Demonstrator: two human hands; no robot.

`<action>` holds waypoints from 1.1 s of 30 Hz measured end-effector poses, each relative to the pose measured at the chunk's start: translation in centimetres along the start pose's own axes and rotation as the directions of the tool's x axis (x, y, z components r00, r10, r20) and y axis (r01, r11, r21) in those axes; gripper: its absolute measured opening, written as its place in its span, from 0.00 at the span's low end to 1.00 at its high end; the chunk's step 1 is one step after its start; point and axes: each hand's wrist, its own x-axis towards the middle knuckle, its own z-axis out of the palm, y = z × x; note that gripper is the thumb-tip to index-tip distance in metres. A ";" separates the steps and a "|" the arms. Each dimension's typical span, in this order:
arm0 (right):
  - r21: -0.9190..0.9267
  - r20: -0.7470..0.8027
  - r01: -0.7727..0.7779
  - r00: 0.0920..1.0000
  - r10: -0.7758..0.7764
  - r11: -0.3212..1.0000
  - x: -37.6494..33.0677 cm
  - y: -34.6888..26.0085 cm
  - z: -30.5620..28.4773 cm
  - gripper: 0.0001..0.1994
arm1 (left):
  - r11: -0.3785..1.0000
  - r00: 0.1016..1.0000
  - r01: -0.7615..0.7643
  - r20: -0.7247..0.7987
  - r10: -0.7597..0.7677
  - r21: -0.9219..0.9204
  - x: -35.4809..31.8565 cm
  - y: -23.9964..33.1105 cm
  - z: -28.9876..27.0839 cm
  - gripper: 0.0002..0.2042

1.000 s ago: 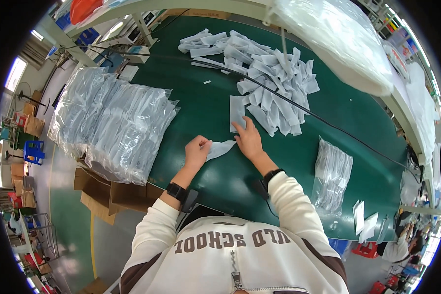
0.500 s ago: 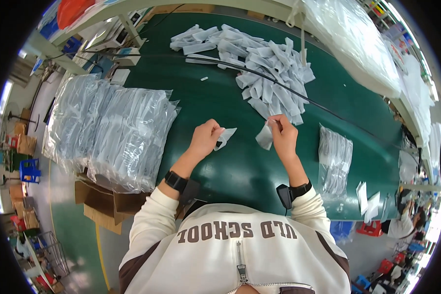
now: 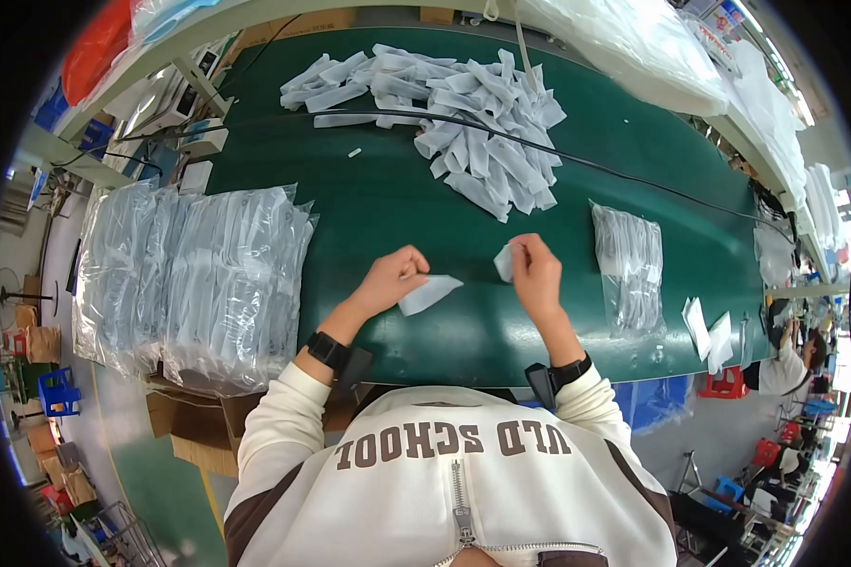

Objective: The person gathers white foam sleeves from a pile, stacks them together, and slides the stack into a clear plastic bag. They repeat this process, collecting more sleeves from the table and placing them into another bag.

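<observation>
Over the near middle of the green table (image 3: 369, 217), my left hand (image 3: 394, 276) is closed on a small translucent white pouch (image 3: 429, 295), which points to the right. My right hand (image 3: 536, 276), a short gap away, pinches another white pouch (image 3: 504, 265), mostly hidden behind its fingers. The two pouches do not touch. Beyond my hands lies a loose heap of similar white pouches (image 3: 482, 175). Black bands (image 3: 329, 350) are strapped round both wrists.
Large clear bags (image 3: 236, 274) packed with pouches fill the table's left side; a smaller packed bag (image 3: 627, 269) lies to the right. Loose white strips (image 3: 720, 342) rest near the right edge. A black cable (image 3: 586, 163) crosses above the table. An open cardboard box (image 3: 194, 416) stands below left.
The pouch in my left hand now shows its broad side, and the dark spot on it no longer shows. My right hand's pouch is more hidden. The whole view has shifted slightly.
</observation>
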 end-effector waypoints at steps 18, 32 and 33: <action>-0.211 0.518 0.384 0.824 -0.230 0.899 -1.7 5.6 1.8 0.17 | 0.566 0.992 0.007 -0.076 0.098 0.824 -4.8 -4.8 4.2 0.15; 0.002 0.531 -0.057 0.846 0.047 0.998 -2.6 5.5 5.2 0.13 | 0.556 0.943 -0.329 0.296 0.151 0.763 -3.2 -5.7 10.5 0.10; 0.012 0.548 -0.037 0.836 0.025 0.999 -2.5 5.4 5.1 0.13 | 0.570 0.937 -0.345 0.308 0.164 0.746 -2.6 -5.6 10.5 0.10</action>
